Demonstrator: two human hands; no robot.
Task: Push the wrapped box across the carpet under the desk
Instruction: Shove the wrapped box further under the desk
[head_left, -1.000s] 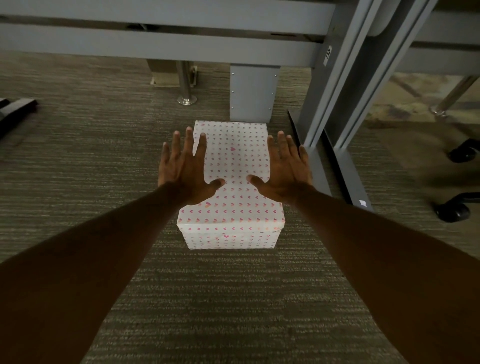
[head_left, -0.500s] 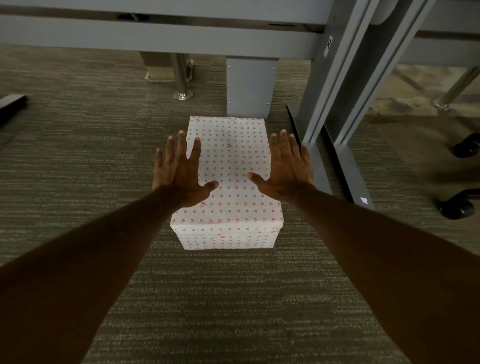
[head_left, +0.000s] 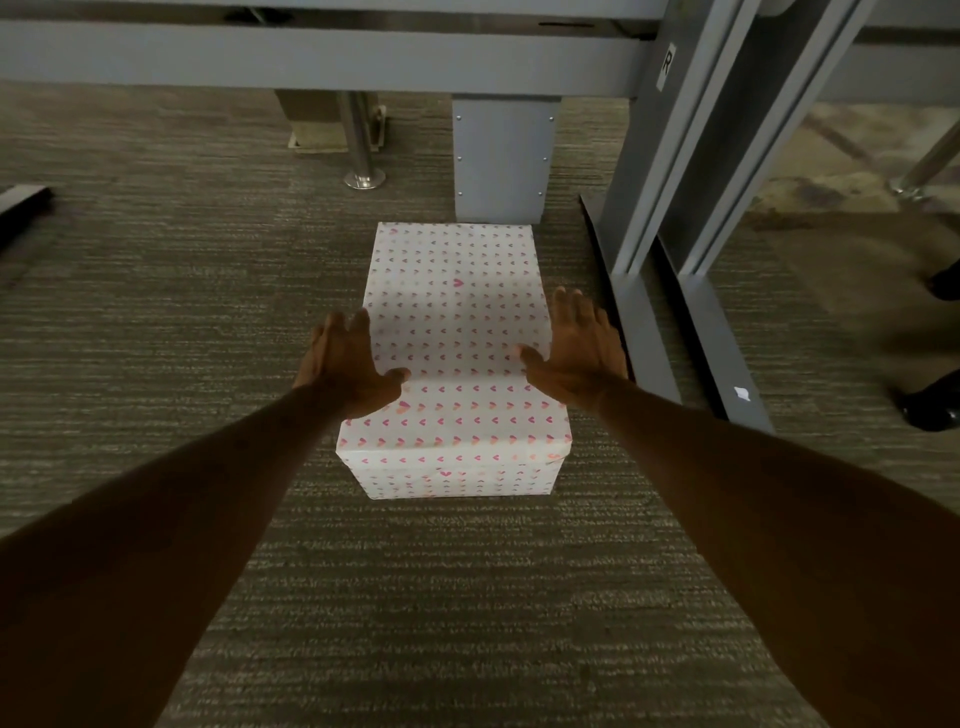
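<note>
A box wrapped in white paper with small pink hearts (head_left: 457, 332) lies on the grey striped carpet (head_left: 156, 322), its far end right before a grey desk panel (head_left: 501, 161). My left hand (head_left: 348, 364) is at the box's left top edge, thumb over the top and fingers down the side. My right hand (head_left: 576, 348) mirrors it at the right top edge. Both hands have their fingers spread. Whether the palms press on the box I cannot tell. The desk's grey crossbeam (head_left: 311, 57) spans the top of the view.
A slanted grey desk leg (head_left: 670, 171) with long floor feet (head_left: 649, 343) stands close to the right of the box. A chrome post (head_left: 363, 150) rises behind on the left. Black chair castors (head_left: 930, 400) sit at far right, and a dark object (head_left: 21, 208) at far left.
Both hands have slid apart from the box's top to its side edges and drawn back a little towards me. The box looks almost unmoved.
</note>
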